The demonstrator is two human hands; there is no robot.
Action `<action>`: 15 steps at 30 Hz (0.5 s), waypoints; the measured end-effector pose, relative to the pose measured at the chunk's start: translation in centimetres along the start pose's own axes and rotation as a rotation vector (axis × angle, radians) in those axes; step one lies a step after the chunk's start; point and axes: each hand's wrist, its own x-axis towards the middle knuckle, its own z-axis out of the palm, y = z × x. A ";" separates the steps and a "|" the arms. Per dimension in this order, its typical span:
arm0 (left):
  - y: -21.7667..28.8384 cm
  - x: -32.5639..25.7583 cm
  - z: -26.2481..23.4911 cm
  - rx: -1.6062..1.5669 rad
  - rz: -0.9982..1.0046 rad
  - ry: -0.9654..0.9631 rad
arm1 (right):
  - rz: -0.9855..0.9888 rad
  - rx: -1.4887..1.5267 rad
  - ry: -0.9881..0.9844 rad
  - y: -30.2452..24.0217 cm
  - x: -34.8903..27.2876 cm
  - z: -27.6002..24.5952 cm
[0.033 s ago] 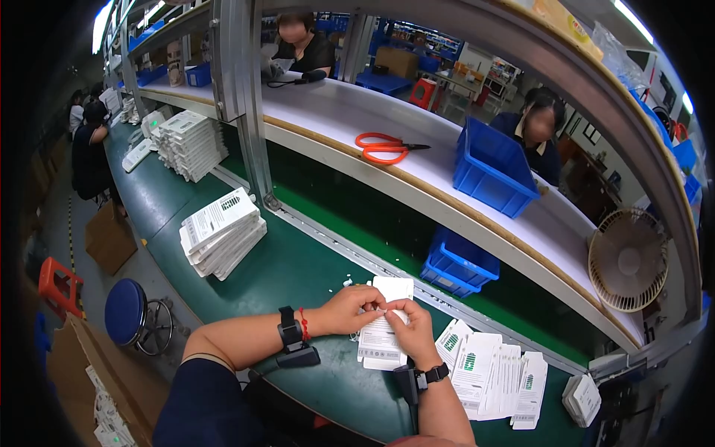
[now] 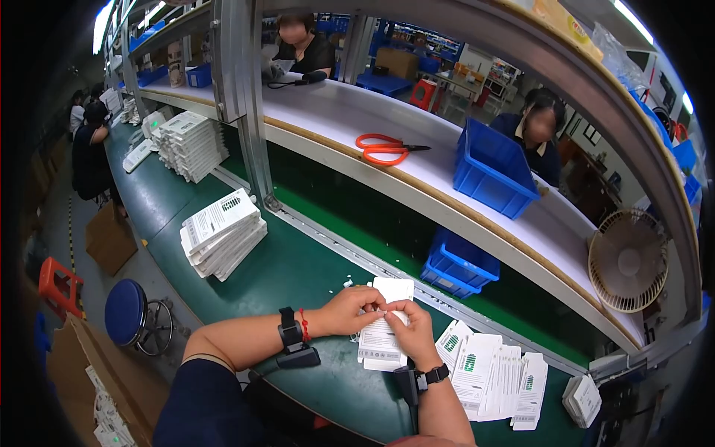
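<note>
Both hands meet over a white flat printed carton (image 2: 383,349) lying on the green table in front of me. My left hand (image 2: 351,308) is closed, thumb and fingertips pinched together near the carton's middle. Right beside it, my right hand (image 2: 412,331) pinches too, its fingertips almost touching the left ones. Whatever is between the fingers is too small to make out. Another white carton edge (image 2: 395,287) shows beyond the fingers. Small white bits (image 2: 348,282) lie just past my left hand. To the right, printed white cartons (image 2: 484,372) are fanned out in an overlapping row.
A tilted carton stack (image 2: 223,231) stands at left, a taller stack (image 2: 186,145) behind it. Orange-handled scissors (image 2: 387,149) and a blue bin (image 2: 491,175) rest on the raised shelf. More blue bins (image 2: 459,262) sit below. A small bundle (image 2: 581,400) lies far right. Co-workers sit beyond.
</note>
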 end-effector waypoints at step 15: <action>0.6 0.3 -0.1 -0.005 0.027 -0.008 | -0.022 -0.024 0.004 0.1 0.1 -0.2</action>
